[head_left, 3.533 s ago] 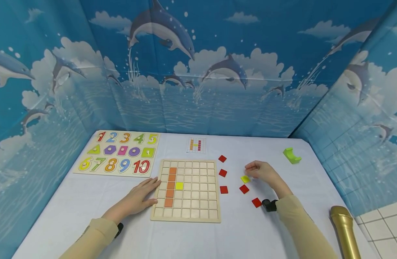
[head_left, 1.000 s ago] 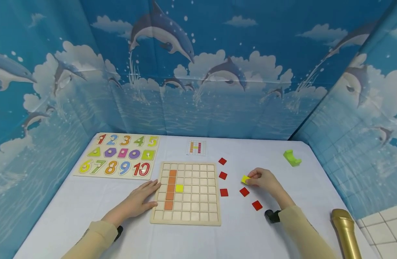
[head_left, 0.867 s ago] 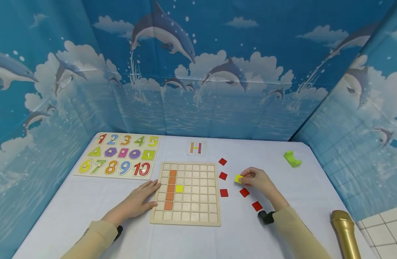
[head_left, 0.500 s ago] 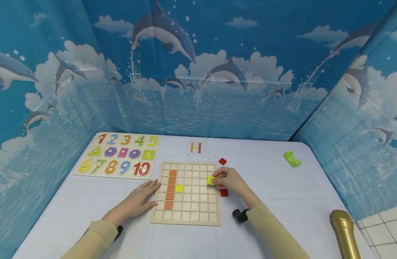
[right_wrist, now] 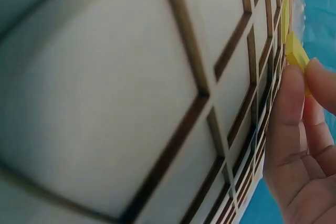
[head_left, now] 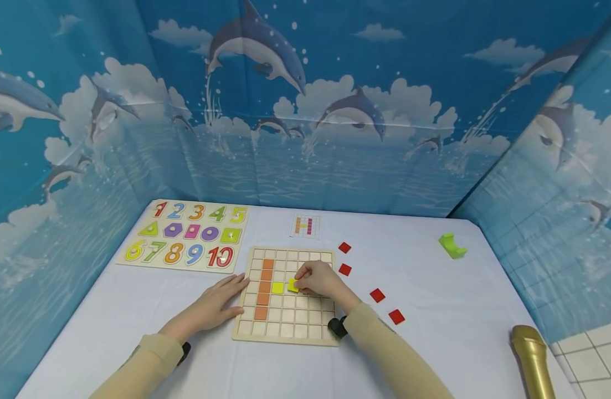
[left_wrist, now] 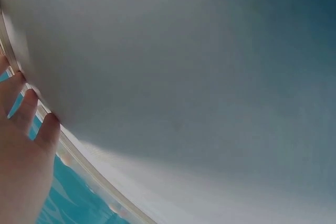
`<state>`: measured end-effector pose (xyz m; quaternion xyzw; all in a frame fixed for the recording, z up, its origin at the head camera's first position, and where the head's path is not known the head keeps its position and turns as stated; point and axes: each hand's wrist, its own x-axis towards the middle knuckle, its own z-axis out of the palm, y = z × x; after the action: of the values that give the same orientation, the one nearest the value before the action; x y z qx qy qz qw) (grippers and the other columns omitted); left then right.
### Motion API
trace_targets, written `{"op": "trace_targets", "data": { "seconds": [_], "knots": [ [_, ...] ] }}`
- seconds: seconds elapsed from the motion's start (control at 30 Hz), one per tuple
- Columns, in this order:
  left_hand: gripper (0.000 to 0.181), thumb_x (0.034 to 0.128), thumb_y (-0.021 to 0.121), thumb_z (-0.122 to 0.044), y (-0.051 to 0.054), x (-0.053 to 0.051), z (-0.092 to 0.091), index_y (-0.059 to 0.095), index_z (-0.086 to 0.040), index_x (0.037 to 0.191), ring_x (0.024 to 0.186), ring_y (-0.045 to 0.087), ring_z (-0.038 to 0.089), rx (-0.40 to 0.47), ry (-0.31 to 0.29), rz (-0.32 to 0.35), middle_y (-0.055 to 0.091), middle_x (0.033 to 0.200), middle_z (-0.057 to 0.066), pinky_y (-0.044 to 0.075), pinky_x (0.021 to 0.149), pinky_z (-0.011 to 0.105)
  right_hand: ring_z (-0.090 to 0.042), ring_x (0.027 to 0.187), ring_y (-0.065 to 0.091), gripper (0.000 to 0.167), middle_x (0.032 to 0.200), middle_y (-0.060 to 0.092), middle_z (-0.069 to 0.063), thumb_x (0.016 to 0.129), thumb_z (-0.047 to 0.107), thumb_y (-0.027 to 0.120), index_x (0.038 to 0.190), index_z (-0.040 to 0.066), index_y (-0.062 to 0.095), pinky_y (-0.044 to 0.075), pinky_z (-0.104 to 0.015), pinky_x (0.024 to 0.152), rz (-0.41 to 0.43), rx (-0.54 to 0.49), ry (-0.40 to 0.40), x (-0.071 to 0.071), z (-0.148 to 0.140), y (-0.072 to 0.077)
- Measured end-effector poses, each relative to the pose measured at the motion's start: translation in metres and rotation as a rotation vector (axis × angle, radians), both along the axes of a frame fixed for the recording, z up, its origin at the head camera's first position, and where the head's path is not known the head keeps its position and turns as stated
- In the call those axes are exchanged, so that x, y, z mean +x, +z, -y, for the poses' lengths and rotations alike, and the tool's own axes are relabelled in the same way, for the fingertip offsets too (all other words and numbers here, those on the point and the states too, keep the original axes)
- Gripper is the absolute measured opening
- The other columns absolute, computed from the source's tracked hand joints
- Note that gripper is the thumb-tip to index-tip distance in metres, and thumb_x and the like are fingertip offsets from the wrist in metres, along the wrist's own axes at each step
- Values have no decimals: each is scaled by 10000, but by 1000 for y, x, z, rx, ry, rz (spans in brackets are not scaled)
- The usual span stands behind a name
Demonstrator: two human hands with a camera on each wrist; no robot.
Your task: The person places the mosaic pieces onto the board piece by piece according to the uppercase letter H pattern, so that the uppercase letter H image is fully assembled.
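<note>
In the head view the wooden grid board point(head_left: 287, 331) carries a column of several orange tiles point(head_left: 263, 286) and a yellow tile point(head_left: 277, 287) beside that column. My right hand point(head_left: 321, 279) pinches another yellow tile point(head_left: 292, 285) over the board, just right of the first one. The right wrist view shows this held tile point(right_wrist: 297, 53) tilted between thumb and finger of my right hand point(right_wrist: 302, 145). My left hand point(head_left: 212, 307) rests with fingers spread against the board's left edge; the left wrist view has the fingertips of my left hand point(left_wrist: 26, 140) along that edge.
Red tiles point(head_left: 377, 295) lie on the white cloth right of the board. A small pattern card point(head_left: 306, 226) lies behind it, a number and shape puzzle point(head_left: 180, 238) at back left. A green block point(head_left: 452, 245) and a gold microphone point(head_left: 533, 354) are at the right.
My right hand has taken up the yellow tile from the cloth and carried it left over the board. The left hand has stayed at the board's edge. The head view has shifted slightly.
</note>
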<state>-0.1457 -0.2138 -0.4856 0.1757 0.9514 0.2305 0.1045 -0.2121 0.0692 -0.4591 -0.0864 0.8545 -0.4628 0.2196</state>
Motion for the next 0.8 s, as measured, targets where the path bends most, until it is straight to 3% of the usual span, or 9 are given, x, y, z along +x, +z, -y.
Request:
{"op": "trace_targets", "data": {
  "seconds": [0.2, 0.57, 0.8],
  "knots": [
    [681, 931, 674, -328, 1, 0, 0, 400, -97, 1509, 1483, 263, 379, -6, 8, 5, 337, 1598, 112, 275, 1161, 614, -122, 585, 563, 91, 704, 582, -17, 854, 76, 744, 837, 55, 657, 446, -196, 561, -61, 99, 43, -2, 10, 3],
    [679, 936, 666, -341, -3, -1, 1, 397, -100, 1511, 1483, 263, 379, -4, -1, 1, 333, 1599, 111, 278, 1156, 620, -105, 612, 539, 116, 745, 597, -15, 832, 79, 765, 783, 71, 661, 437, -192, 561, -112, 191, 63, -1, 17, 2],
    [675, 939, 663, -333, -1, -1, 1, 395, -97, 1512, 1484, 256, 384, 7, 1, 11, 329, 1600, 116, 268, 1162, 618, -130, 671, 498, 121, 715, 586, 0, 819, 22, 740, 743, 69, 658, 401, -207, 568, -200, 230, 77, 1, 21, 1]
  ]
}}
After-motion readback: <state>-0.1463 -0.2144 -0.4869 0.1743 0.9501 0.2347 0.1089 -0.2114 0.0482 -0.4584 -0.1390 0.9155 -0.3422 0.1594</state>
